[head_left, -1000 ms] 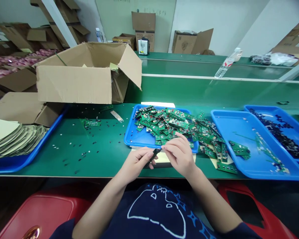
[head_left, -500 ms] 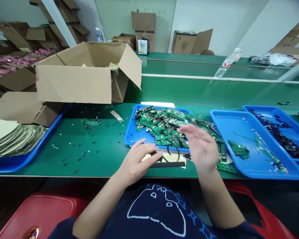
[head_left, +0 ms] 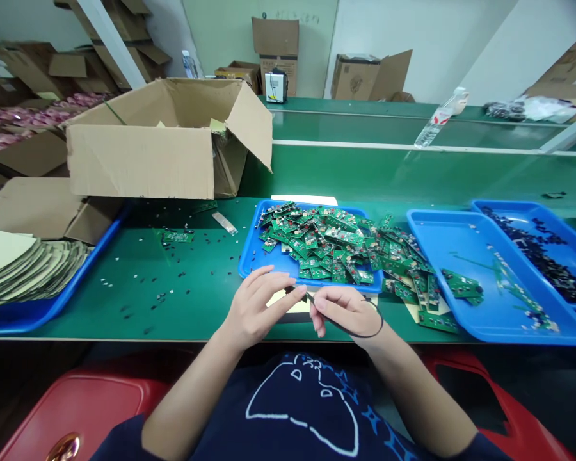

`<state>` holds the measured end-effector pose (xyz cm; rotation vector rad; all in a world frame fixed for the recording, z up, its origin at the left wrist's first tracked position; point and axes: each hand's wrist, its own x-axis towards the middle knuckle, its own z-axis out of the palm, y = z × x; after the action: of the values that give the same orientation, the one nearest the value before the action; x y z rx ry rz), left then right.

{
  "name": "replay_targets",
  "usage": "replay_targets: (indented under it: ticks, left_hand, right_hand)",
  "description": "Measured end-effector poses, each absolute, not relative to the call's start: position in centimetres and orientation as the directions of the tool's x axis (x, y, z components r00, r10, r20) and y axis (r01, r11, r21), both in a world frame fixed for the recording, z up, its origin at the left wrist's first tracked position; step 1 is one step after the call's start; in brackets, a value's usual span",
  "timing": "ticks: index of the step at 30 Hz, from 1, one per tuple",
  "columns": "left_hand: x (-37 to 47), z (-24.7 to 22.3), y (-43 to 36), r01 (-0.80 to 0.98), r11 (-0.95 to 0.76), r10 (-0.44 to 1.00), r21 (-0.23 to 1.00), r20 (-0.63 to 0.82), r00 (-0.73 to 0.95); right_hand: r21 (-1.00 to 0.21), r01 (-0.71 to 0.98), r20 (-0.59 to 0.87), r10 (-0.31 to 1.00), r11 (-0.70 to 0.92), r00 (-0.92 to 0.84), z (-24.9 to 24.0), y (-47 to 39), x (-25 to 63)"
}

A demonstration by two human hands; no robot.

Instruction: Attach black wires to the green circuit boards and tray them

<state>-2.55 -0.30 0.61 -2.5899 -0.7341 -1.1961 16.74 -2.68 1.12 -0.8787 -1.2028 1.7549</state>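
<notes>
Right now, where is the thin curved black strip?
In the head view, the strip curves by the right hand, right of centre, below the blue tray of circuit boards.

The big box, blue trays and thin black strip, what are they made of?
The big box looks like dull brown cardboard: its flaps are creased. The blue trays look like smooth, slightly shiny plastic, with rounded, moulded rims. The thin black strip curls into a loop, so perhaps bendy plastic or rubber; I can't tell which.

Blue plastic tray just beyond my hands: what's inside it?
The blue plastic tray holds a heap of rectangular green circuit boards, with some floor showing at its left end. What lies beneath the heap is covered, and your left hand hides part of the front rim.
</notes>
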Motion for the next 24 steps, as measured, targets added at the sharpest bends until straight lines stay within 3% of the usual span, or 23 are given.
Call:
replay_targets:
  ticks: [7, 12, 16, 24]
  left_hand:
    - [-2.4, 0.6, 0.0, 0.383, -0.922, 0.274, 0.047, 0.778, 0.565]
    - [-2.6, 0.1, 0.0, 0.442, -0.897, 0.28, 0.01, 0.787, 0.549]
    - [-2.4, -0.9, -0.1, 0.447, -0.892, 0.314, 0.066, 0.802, 0.508]
    - [-1.9, -0.9, -0.2, 0.413, -0.897, 0.36, 0.16, 0.807, 0.469]
  right_hand:
    - [-0.954, -0.216, -0.101, 0.901, -0.208, -0.421, 2.6, -2.7, 17.0]
    - [-0.942, -0.239, -0.102, 0.88, -0.235, -0.464, 1.6, -3.2, 16.8]
    - [-0.907, -0.337, -0.101, 0.906, -0.254, -0.412, 0.8, -3.3, 16.6]
    - [-0.911, -0.298, -0.132, 0.885, -0.286, -0.447, 1.2, -3.5, 16.8]
